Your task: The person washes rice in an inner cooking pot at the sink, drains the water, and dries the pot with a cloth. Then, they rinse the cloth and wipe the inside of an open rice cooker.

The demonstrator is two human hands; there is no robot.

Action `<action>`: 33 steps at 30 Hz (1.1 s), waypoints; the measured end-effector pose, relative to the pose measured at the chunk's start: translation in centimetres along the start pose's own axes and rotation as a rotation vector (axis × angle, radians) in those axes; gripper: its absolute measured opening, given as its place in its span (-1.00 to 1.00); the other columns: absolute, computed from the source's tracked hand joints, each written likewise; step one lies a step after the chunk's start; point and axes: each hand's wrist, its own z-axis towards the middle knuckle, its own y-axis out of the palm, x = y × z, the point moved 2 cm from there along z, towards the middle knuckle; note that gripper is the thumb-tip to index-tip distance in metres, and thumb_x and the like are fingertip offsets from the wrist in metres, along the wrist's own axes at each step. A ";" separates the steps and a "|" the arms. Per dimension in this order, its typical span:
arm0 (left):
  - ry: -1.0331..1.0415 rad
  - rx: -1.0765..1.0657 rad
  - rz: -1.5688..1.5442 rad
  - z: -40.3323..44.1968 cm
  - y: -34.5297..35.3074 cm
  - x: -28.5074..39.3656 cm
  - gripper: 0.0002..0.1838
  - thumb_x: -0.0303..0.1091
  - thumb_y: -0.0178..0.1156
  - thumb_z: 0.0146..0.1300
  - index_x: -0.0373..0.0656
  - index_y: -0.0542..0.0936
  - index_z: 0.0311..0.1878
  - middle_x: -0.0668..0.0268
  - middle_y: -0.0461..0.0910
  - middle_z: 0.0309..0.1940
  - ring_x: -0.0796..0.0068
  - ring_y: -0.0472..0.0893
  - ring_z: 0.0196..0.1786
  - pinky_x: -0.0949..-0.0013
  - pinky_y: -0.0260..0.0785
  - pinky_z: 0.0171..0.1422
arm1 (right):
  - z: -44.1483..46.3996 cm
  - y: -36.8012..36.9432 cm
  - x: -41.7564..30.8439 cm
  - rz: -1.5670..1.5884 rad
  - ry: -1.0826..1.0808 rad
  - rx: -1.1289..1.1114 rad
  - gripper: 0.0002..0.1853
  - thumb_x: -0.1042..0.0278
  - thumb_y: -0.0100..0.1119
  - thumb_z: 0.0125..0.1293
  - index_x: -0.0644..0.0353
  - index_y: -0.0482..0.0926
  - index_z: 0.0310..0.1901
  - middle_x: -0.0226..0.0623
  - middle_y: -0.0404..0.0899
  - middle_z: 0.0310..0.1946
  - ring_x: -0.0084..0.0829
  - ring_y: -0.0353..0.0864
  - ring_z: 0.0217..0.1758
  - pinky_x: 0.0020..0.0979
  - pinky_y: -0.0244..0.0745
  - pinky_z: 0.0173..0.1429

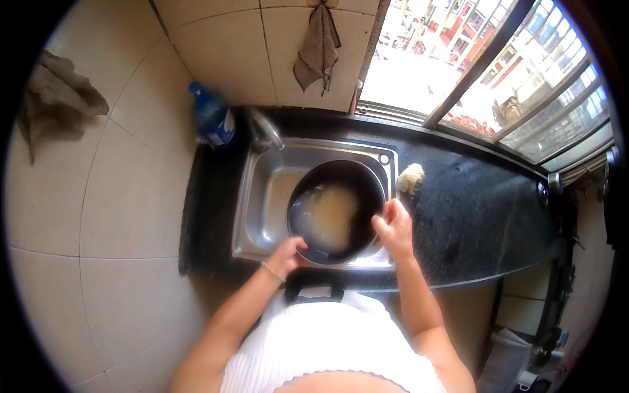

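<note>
Over a steel sink [265, 190] I see a round dark pot [303, 219] with some cloudy, yellowish liquid [334, 213] at its bottom. My left hand [287, 257] grips the pot's near left rim, and a thin bracelet circles that wrist. On the right side of the pot, my right hand [394, 229] is closed on the rim with the thumb on top. The faucet [265, 131] stands behind the sink's left corner, with its spout left of the pot.
A blue bottle [214, 118] stands behind the sink at the left. A pale scrubber [411, 178] lies on the black counter [472, 209] right of the sink. Cloths hang on the tiled walls, one grey [319, 49]. A barred window [472, 72] is at the upper right.
</note>
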 end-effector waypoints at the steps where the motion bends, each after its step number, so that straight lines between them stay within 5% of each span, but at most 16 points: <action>1: -0.005 -0.004 -0.002 0.0 0.2 -0.1 -0.58 -0.58 -0.13 -0.09 -0.47 0.33 -0.06 -0.08 0.44 -0.06 -0.06 0.46 0.04 -0.22 0.26 0.18 | 0.0 -0.2 0.1 -0.017 -0.008 -0.006 -0.85 0.50 0.14 -0.02 0.22 0.33 -0.51 -0.49 0.31 -0.68 -0.69 0.27 -0.66 -0.58 0.24 -0.62; 3: 0.036 -0.004 0.033 0.2 0.4 0.2 -0.61 -0.60 -0.12 -0.09 -0.47 0.35 -0.10 -0.07 0.45 -0.10 -0.06 0.48 0.00 -0.23 0.30 0.13 | 0.2 -0.4 0.6 -0.049 -0.027 -0.015 -0.85 0.49 0.14 0.00 0.24 0.33 -0.49 -0.48 0.33 -0.66 -0.70 0.29 -0.67 -0.59 0.25 -0.65; 6: 0.183 0.032 0.163 0.2 -0.1 1.5 -0.71 -0.63 -0.08 -0.09 -0.46 0.40 -0.21 -0.03 0.49 -0.23 -0.02 0.56 -0.14 -0.19 0.43 -0.03 | 0.2 0.2 2.7 0.360 0.299 -0.103 -0.83 0.45 0.15 0.06 0.24 0.32 -0.46 -0.43 0.36 -0.60 -0.69 0.31 -0.67 -0.63 0.31 -0.65; 8: 0.283 0.071 0.283 0.3 -0.7 3.1 -0.79 -0.65 -0.05 -0.08 -0.45 0.44 -0.30 0.02 0.52 -0.35 0.03 0.60 -0.26 -0.14 0.51 -0.16 | -0.1 1.2 3.8 0.469 0.427 -0.141 -0.73 0.38 0.18 0.12 0.30 0.35 -0.22 -0.32 0.44 -0.51 -0.57 0.45 -0.65 -0.58 0.45 -0.63; 10: 0.337 0.091 0.398 -1.1 0.1 5.2 -0.88 -0.61 0.00 -0.06 -0.42 0.47 -0.41 0.13 0.53 -0.51 0.21 0.61 -0.48 0.10 0.57 -0.40 | -0.4 2.1 1.3 0.568 0.646 -0.123 -0.64 0.35 0.19 0.14 0.32 0.33 -0.09 -0.26 0.48 -0.46 -0.49 0.52 -0.62 -0.51 0.51 -0.61; 11: 0.348 0.129 0.506 -1.5 0.1 6.3 -0.88 -0.60 0.00 -0.06 -0.42 0.47 -0.42 0.15 0.53 -0.53 0.24 0.61 -0.51 0.15 0.56 -0.43 | -0.4 3.5 4.0 0.686 0.755 -0.346 -0.51 0.30 0.18 0.17 0.36 0.26 0.04 -0.15 0.51 -0.35 -0.38 0.60 -0.56 -0.38 0.58 -0.58; 13: 0.392 0.133 0.624 -2.5 0.8 8.9 -0.90 -0.56 0.04 -0.06 -0.37 0.49 -0.44 0.19 0.53 -0.57 0.36 0.59 -0.60 0.32 0.53 -0.54 | -0.2 5.1 4.8 0.610 0.881 -0.486 -0.61 0.44 0.05 0.14 0.38 0.28 0.00 -0.07 0.49 -0.28 -0.28 0.59 -0.54 -0.32 0.60 -0.54; 14: 0.420 0.142 0.699 -2.9 1.3 10.4 -0.81 -0.38 0.12 0.04 -0.36 0.52 -0.41 0.19 0.54 -0.56 0.39 0.59 -0.57 0.37 0.51 -0.55 | -0.4 5.9 4.6 0.627 0.879 -0.492 -0.62 0.50 0.01 0.12 0.39 0.29 -0.01 -0.06 0.48 -0.29 -0.25 0.59 -0.53 -0.32 0.61 -0.53; 16: 0.470 0.198 0.876 -3.5 2.8 13.4 -0.64 -0.14 0.10 0.19 -0.34 0.55 -0.32 0.23 0.56 -0.54 0.45 0.60 -0.52 0.46 0.50 -0.46 | -0.2 7.2 4.2 0.676 0.939 -0.449 -0.67 0.55 -0.08 0.10 0.41 0.31 -0.06 -0.09 0.47 -0.34 -0.24 0.58 -0.53 -0.31 0.61 -0.55; 19: 0.622 0.105 0.782 0.5 1.2 18.4 -0.46 0.06 -0.05 0.26 -0.26 0.49 0.02 0.23 0.58 -0.25 0.46 0.57 -0.32 0.48 0.41 -0.34 | -0.1 9.2 5.4 0.829 1.008 -0.368 -0.73 0.56 -0.12 0.09 0.43 0.32 -0.13 -0.08 0.48 -0.40 -0.25 0.56 -0.58 -0.35 0.61 -0.57; 22: 1.004 0.154 0.734 3.7 2.7 23.1 -0.50 -0.12 -0.03 0.29 -0.26 0.35 0.19 0.25 0.61 -0.31 0.53 0.55 -0.33 0.46 0.40 -0.27 | 0.1 9.8 5.3 0.877 1.050 -0.329 -0.74 0.56 -0.13 0.09 0.42 0.32 -0.14 -0.08 0.47 -0.42 -0.25 0.57 -0.59 -0.36 0.62 -0.58; 25: 0.846 0.363 1.075 6.9 3.1 26.3 -0.60 -0.30 -0.01 0.23 -0.08 0.41 0.16 0.23 0.58 -0.17 0.47 0.57 -0.17 0.43 0.42 -0.12 | 0.3 10.0 4.2 0.854 1.025 -0.292 -0.72 0.56 -0.14 0.09 0.42 0.29 -0.13 -0.08 0.45 -0.40 -0.24 0.57 -0.58 -0.35 0.62 -0.59; 33: 1.115 0.407 1.398 5.3 1.8 24.6 -0.59 -0.56 0.04 0.06 -0.14 0.47 0.05 0.14 0.60 -0.16 0.32 0.60 -0.13 0.39 0.41 -0.01 | 1.1 10.1 4.7 0.850 0.958 -0.317 -0.67 0.56 -0.11 0.06 0.43 0.26 -0.09 -0.12 0.44 -0.41 -0.26 0.56 -0.56 -0.36 0.61 -0.59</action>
